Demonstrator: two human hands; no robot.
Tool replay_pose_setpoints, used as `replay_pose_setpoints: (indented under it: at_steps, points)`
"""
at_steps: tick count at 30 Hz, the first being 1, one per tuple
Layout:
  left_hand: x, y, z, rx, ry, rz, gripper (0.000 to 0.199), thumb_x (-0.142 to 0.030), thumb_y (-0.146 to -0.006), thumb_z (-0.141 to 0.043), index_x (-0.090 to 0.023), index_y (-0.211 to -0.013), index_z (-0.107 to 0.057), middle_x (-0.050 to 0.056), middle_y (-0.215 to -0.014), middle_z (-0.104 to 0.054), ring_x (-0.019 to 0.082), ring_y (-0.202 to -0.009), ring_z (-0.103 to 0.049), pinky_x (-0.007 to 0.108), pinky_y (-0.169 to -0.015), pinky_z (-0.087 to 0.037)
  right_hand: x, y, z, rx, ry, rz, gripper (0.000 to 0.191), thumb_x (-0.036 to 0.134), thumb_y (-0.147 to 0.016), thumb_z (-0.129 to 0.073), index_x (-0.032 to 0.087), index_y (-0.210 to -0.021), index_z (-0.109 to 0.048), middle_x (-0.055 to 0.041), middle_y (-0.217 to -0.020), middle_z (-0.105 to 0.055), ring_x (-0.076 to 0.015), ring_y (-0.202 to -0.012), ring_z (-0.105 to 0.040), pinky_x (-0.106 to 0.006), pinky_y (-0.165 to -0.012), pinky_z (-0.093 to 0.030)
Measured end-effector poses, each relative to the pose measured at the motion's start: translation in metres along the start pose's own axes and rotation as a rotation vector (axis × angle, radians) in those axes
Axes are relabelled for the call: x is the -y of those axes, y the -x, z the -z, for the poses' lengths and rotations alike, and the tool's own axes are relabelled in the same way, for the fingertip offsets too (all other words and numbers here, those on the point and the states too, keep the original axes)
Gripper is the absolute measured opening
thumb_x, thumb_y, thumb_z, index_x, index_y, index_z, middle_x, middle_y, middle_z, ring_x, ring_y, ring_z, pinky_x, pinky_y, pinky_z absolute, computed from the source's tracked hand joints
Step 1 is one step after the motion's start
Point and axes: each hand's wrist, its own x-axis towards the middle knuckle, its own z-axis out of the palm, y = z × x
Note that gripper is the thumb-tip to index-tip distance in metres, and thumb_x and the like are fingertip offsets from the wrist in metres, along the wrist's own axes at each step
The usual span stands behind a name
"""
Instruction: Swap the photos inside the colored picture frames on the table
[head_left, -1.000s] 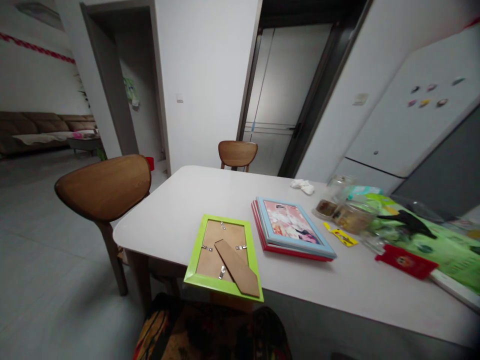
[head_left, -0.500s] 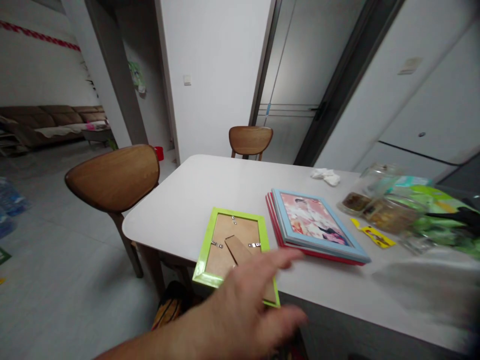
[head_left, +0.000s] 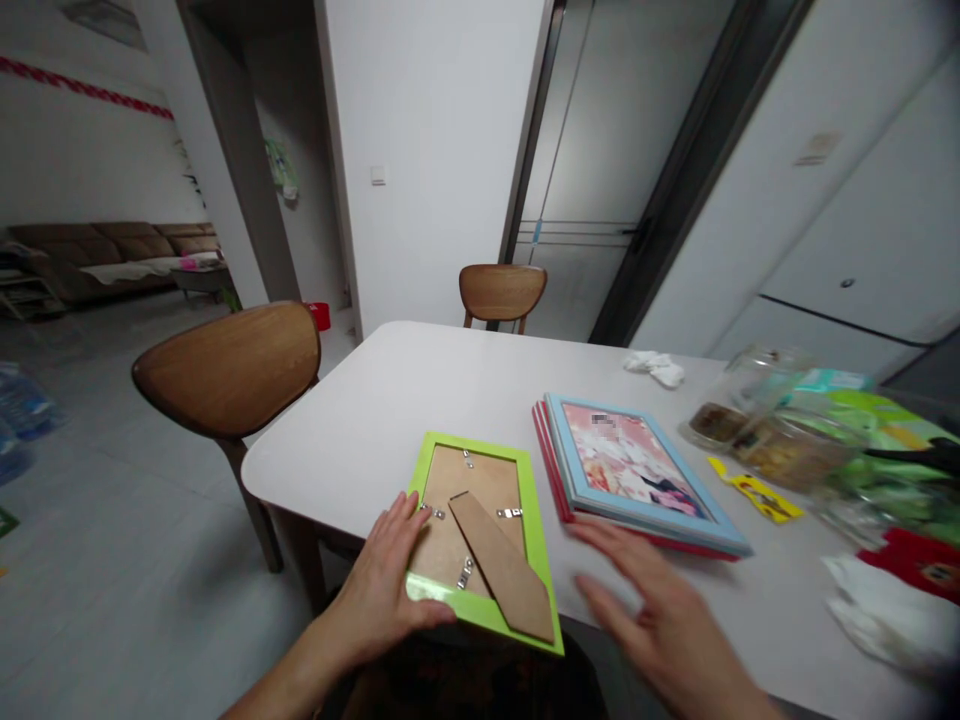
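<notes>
A lime-green picture frame lies face down at the table's front edge, its near end sticking out past it. Its brown back has small metal clips and a slanted stand leg. My left hand grips the near left corner, fingers over the left rim and thumb along the front rim; the palm hides that corner. To the right, my right hand hovers with thumb and fingers apart and nothing between them. Its fingertips are close to the front of a stack of frames, red below and light blue on top; touching, I cannot tell.
Glass jars, a yellow packet, crumpled tissue and green bags sit on the white table at right. Wooden chairs stand at the left and far side.
My left hand has moved from over the green frame's right part to its near left corner. My right hand has come into view at the lower right. The frames stay in place.
</notes>
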Motion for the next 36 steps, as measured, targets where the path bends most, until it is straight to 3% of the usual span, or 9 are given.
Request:
replay_pose_setpoints:
  at_steps: [2, 5, 9, 16, 20, 28, 36]
  points:
    - [-0.001, -0.001, -0.002, -0.006, -0.041, -0.011, 0.086, -0.051, -0.056, -0.067, -0.019, -0.126, -0.029, 0.015, -0.137, -0.021, 0.032, -0.125, -0.014, 0.055, -0.098, -0.013, 0.030, -0.009, -0.038, 0.128, 0.059, 0.066, 0.032, 0.032, -0.072, -0.051, 0.022, -0.102, -0.056, -0.0095, -0.111, -0.055, -0.0244, -0.102, -0.048, -0.043, -0.085, -0.041]
    - [-0.002, -0.005, -0.003, -0.030, -0.076, -0.008, 0.086, -0.050, -0.055, -0.069, -0.017, -0.125, -0.032, 0.017, -0.134, -0.027, 0.031, -0.123, -0.021, 0.053, -0.099, -0.016, 0.047, -0.011, -0.072, 0.146, 0.172, 0.091, 0.034, 0.032, -0.071, -0.052, 0.019, -0.102, -0.056, -0.0117, -0.110, -0.054, -0.0263, -0.103, -0.046, -0.045, -0.086, -0.038]
    - [0.001, -0.018, -0.005, -0.070, -0.055, 0.001, 0.081, -0.043, -0.056, -0.070, -0.013, -0.123, -0.035, 0.018, -0.130, -0.033, 0.028, -0.122, -0.025, 0.047, -0.099, -0.022, 0.044, -0.030, -0.073, 0.163, 0.260, 0.130, 0.030, 0.028, -0.071, -0.053, 0.024, -0.100, -0.057, -0.0094, -0.110, -0.053, -0.0256, -0.102, -0.046, -0.043, -0.083, -0.037]
    - [0.008, -0.038, -0.006, -0.074, 0.021, -0.012, 0.080, -0.042, -0.054, -0.072, -0.012, -0.121, -0.038, 0.018, -0.128, -0.037, 0.029, -0.122, -0.026, 0.046, -0.099, -0.025, 0.047, -0.070, -0.081, 0.367, 0.174, 0.338, 0.016, 0.020, -0.073, -0.051, 0.026, -0.080, -0.064, -0.0042, -0.096, -0.056, -0.0185, -0.089, -0.050, -0.033, -0.075, -0.039]
    - [0.008, -0.039, -0.005, -0.076, 0.017, 0.003, 0.081, -0.037, -0.052, -0.075, -0.011, -0.120, -0.039, 0.019, -0.128, -0.037, 0.029, -0.122, -0.026, 0.044, -0.100, -0.026, 0.045, -0.069, -0.090, 0.264, 0.168, 0.268, 0.016, 0.020, -0.074, -0.050, 0.025, -0.078, -0.065, -0.0058, -0.095, -0.057, -0.0199, -0.090, -0.049, -0.035, -0.077, -0.038]
    - [0.013, -0.046, -0.014, -0.112, 0.004, 0.035, 0.088, -0.034, -0.050, -0.076, -0.011, -0.123, -0.033, 0.017, -0.130, -0.036, 0.027, -0.122, -0.026, 0.042, -0.100, -0.026, 0.047, -0.087, -0.098, 0.217, 0.129, 0.154, 0.025, 0.026, -0.075, -0.048, 0.017, -0.095, -0.061, -0.0080, -0.097, -0.058, -0.0182, -0.092, -0.048, -0.031, -0.083, -0.035]
    - [0.011, -0.058, -0.015, -0.107, 0.030, 0.080, 0.095, -0.034, -0.047, -0.077, -0.014, -0.126, -0.028, 0.015, -0.131, -0.033, 0.028, -0.121, -0.027, 0.044, -0.100, -0.026, 0.057, -0.123, -0.131, 0.164, 0.345, -0.008, 0.024, 0.032, -0.077, -0.044, 0.020, -0.079, -0.064, -0.0078, -0.081, -0.058, -0.0194, -0.083, -0.048, -0.028, -0.071, -0.033]
